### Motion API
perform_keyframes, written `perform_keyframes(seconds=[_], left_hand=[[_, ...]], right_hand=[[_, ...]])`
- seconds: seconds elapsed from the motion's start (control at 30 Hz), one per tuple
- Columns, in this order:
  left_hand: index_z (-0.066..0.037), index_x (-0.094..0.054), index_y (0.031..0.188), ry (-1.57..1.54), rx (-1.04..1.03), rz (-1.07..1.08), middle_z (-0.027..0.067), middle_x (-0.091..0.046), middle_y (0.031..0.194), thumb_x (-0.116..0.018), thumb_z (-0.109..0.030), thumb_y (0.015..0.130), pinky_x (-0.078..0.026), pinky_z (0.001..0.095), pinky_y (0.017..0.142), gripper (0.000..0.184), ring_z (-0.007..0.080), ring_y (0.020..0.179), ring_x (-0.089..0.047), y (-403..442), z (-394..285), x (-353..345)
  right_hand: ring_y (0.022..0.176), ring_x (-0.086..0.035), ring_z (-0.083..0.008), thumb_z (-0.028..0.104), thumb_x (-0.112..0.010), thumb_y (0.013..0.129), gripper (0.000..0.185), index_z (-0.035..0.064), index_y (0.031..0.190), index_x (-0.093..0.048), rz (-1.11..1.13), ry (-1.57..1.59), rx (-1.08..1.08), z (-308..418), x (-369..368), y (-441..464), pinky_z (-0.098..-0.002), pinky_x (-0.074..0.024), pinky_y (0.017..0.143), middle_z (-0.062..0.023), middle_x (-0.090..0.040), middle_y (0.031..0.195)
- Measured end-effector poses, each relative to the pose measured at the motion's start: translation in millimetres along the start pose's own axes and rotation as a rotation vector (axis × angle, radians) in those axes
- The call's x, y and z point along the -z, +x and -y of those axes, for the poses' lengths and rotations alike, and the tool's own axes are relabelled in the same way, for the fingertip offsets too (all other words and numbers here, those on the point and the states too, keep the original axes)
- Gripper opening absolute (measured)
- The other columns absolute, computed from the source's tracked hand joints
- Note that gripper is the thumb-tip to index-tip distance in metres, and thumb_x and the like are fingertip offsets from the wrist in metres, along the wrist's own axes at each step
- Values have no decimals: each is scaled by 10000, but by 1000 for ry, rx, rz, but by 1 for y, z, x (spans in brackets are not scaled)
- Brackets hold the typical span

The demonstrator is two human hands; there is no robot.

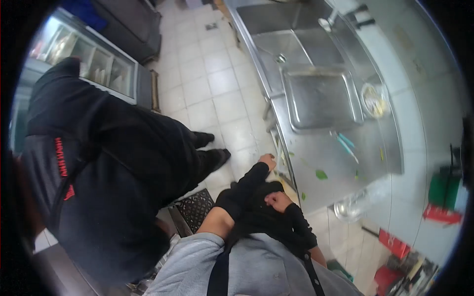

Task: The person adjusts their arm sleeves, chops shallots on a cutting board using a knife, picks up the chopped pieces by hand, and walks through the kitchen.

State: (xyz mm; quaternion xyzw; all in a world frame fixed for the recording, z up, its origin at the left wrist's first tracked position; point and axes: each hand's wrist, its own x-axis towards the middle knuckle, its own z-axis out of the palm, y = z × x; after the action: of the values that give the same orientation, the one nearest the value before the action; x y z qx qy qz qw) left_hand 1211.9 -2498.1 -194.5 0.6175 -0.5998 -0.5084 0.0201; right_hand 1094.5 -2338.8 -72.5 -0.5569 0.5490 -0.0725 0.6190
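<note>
My left hand (267, 161) is beside the front edge of the steel counter (308, 153), its fingers loosely apart and nothing visible in it. In front of my black apron (254, 212), my right hand (279, 201) has its fingers curled in, with no object showing. A large steel tray (323, 98) lies on the counter by the sink. Nearer to me are turquoise-handled tools (346, 145) and scattered green leaves, one a larger leaf (321, 174). A clear bag with pale food (375, 102) sits beside the tray.
Close on the left, a person in black (108, 163) bends forward. A glass-front fridge (98, 61) stands beyond them. The sink (296, 47) is at the counter's far end, a clear container (350, 207) at its near end. A dark mat (196, 209) lies on the tiled floor.
</note>
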Motion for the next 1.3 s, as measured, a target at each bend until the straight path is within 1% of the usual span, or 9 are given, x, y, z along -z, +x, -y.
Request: perform_keyframes(seconds=[0.03,0.13,0.27,0.4,0.63,0.67,0.77,0.97,1.3], left_hand=[[-90,-734,1116,-2,23,-9,194,-721,1079,-566,-199,777,-534,386,958,394,358,1031,-685,10,7,21],[-75,-735,1108,44,84,-102,218,-702,1111,-550,-188,788,-510,409,997,386,377,1092,-658,28,30,74],[-11,-757,962,76,223,-107,264,-697,1062,-590,-227,755,-528,446,951,343,399,1050,-672,57,70,107],[29,-695,1103,159,241,13,255,-681,1133,-550,-281,830,-515,463,950,438,434,1105,-630,52,32,173],[9,-736,1040,319,-3,45,206,-709,1109,-557,-292,827,-535,436,924,410,386,1090,-656,294,173,171],[6,-741,1031,344,-156,-50,198,-713,1105,-558,-294,826,-538,433,920,406,379,1088,-660,318,162,190],[-16,-709,1147,179,76,101,247,-687,1141,-558,-186,796,-524,424,969,418,370,1109,-655,291,30,322],[-48,-684,1210,24,-34,-45,233,-680,1176,-535,-131,783,-502,428,1009,459,388,1117,-640,340,17,463],[-31,-750,932,118,563,-224,212,-712,1049,-582,-280,808,-535,440,917,325,390,1037,-672,327,296,566]], right_hand=[[755,-698,-273,326,-630,935,337,43,779,-726,97,-39,-215,54,34,-4,-386,-532,717,-124,-715,772],[737,-673,-160,268,-613,971,291,-2,934,-714,22,-34,-35,27,61,39,-310,-528,729,-89,-715,776],[750,-672,-169,263,-662,940,263,11,991,-715,-51,-149,104,90,123,71,-327,-529,730,-107,-716,808],[774,-689,-216,266,-636,951,274,23,1060,-703,-73,-138,61,160,164,108,-345,-535,740,-132,-718,835],[832,-699,-224,255,-605,976,281,33,1131,-678,-75,-111,177,218,189,219,-349,-548,772,-137,-719,960],[838,-698,-216,257,-606,978,283,32,1131,-679,-80,-130,181,224,197,239,-345,-549,772,-133,-719,968],[857,-693,-175,285,-604,987,304,46,1156,-686,-48,-54,80,258,220,286,-333,-546,801,-92,-723,983],[853,-699,-158,283,-615,980,309,52,1173,-687,-115,-274,104,302,290,389,-322,-551,805,-91,-727,986],[804,-663,-130,233,-648,963,302,19,1173,-676,52,-248,104,386,407,606,-302,-539,751,-54,-710,931]])
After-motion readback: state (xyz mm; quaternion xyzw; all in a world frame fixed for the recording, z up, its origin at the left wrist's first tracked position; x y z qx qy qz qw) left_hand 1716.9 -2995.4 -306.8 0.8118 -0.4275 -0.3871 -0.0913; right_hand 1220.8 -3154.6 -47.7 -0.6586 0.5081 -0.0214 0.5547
